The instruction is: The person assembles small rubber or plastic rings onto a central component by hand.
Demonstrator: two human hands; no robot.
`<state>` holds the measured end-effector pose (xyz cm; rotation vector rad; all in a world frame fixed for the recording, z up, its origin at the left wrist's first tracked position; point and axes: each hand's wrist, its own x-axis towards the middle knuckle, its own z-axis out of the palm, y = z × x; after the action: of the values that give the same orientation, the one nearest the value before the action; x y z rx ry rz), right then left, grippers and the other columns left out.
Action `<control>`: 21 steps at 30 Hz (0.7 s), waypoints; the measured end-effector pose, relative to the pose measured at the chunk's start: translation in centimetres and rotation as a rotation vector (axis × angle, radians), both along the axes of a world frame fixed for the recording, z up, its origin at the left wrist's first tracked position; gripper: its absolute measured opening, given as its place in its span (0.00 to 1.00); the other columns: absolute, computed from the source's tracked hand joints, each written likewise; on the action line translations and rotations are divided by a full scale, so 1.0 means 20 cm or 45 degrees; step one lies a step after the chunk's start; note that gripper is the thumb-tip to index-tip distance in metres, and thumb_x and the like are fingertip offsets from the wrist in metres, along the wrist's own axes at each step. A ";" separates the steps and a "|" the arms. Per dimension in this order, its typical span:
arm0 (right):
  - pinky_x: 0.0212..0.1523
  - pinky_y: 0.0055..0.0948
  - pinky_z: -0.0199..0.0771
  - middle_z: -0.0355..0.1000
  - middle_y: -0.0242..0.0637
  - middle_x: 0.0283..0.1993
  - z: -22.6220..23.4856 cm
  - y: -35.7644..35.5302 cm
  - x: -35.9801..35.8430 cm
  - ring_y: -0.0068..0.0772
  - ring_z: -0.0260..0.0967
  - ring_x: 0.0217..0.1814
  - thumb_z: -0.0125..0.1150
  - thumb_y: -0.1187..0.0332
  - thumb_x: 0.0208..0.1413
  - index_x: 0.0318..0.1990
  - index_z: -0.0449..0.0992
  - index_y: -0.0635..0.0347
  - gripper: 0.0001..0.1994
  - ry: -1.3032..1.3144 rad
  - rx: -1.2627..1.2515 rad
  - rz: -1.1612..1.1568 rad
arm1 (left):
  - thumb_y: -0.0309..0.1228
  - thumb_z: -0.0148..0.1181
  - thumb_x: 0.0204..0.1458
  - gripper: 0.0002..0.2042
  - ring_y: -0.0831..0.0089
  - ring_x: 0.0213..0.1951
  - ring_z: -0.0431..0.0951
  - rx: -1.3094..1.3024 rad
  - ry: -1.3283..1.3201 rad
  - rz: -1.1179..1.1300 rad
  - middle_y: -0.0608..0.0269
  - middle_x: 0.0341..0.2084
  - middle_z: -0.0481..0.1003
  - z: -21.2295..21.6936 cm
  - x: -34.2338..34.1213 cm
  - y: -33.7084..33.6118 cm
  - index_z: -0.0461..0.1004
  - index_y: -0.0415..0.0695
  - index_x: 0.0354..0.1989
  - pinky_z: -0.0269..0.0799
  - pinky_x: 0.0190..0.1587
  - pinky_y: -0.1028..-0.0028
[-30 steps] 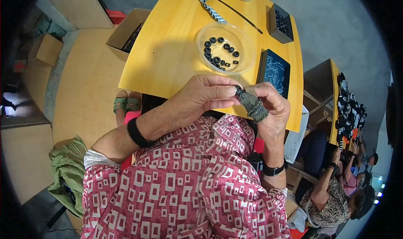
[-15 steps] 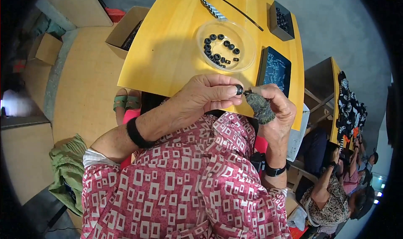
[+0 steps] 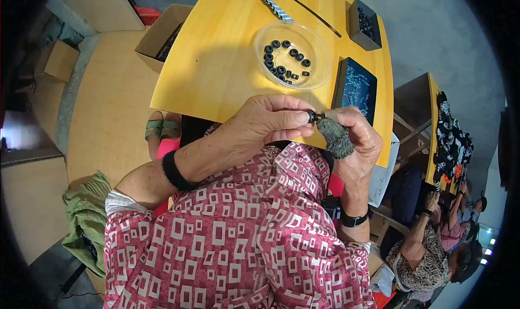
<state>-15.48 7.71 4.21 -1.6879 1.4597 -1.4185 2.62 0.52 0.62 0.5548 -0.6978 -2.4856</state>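
Observation:
Between its thumb and fingertips, my left hand (image 3: 276,119) pinches a small round black part (image 3: 311,116). My right hand (image 3: 362,138) is closed on a thin dark pin-like piece (image 3: 320,116), whose tip meets the black part; the rest of it is hidden by the fingers. A grey-green knitted cover (image 3: 336,138) sits on fingers of that hand, and a brown wrap shows at a fingertip. Both hands are held over the near edge of the yellow table (image 3: 211,65). Just beyond them stands a clear round plastic tub (image 3: 325,65) with several similar black parts in it.
Right of the tub lies a dark tray (image 3: 340,87) with many tiny shiny pieces. Behind it is a black box (image 3: 356,35) of round black parts. A striped strap (image 3: 273,6) and a black rod (image 3: 309,12) lie at the back. Other people (image 3: 428,255) sit at right.
The black part has turned slightly in my left fingers and shifted right, closer against the dark pin. My right hand has hardly moved.

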 end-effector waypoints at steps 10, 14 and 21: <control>0.34 0.27 0.70 0.73 0.43 0.30 0.02 0.01 0.03 0.39 0.73 0.32 0.66 0.80 0.41 0.34 0.75 0.65 0.11 0.528 -0.282 -0.039 | 0.27 0.60 0.55 0.13 0.74 0.40 0.79 -0.066 -0.016 0.013 0.60 0.39 0.76 -0.03 0.00 0.01 0.72 0.36 0.47 0.76 0.47 0.79; 0.34 0.27 0.70 0.73 0.42 0.30 0.00 -0.02 0.02 0.37 0.73 0.32 0.67 0.79 0.42 0.35 0.74 0.66 0.11 0.542 -0.277 -0.003 | 0.28 0.60 0.55 0.13 0.74 0.40 0.79 -0.052 0.003 0.038 0.60 0.39 0.76 -0.03 0.00 0.00 0.72 0.37 0.47 0.76 0.47 0.79; 0.39 0.21 0.71 0.73 0.34 0.36 -0.05 0.01 -0.01 0.21 0.70 0.38 0.63 0.82 0.47 0.37 0.74 0.67 0.09 -0.291 0.063 -0.017 | 0.29 0.58 0.56 0.13 0.72 0.43 0.78 -0.016 0.019 -0.018 0.58 0.40 0.76 -0.01 0.00 -0.01 0.72 0.36 0.48 0.74 0.49 0.79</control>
<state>-15.67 7.95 3.24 -1.4359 1.3699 -1.5144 2.54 0.32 0.40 0.5280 -0.7132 -2.4945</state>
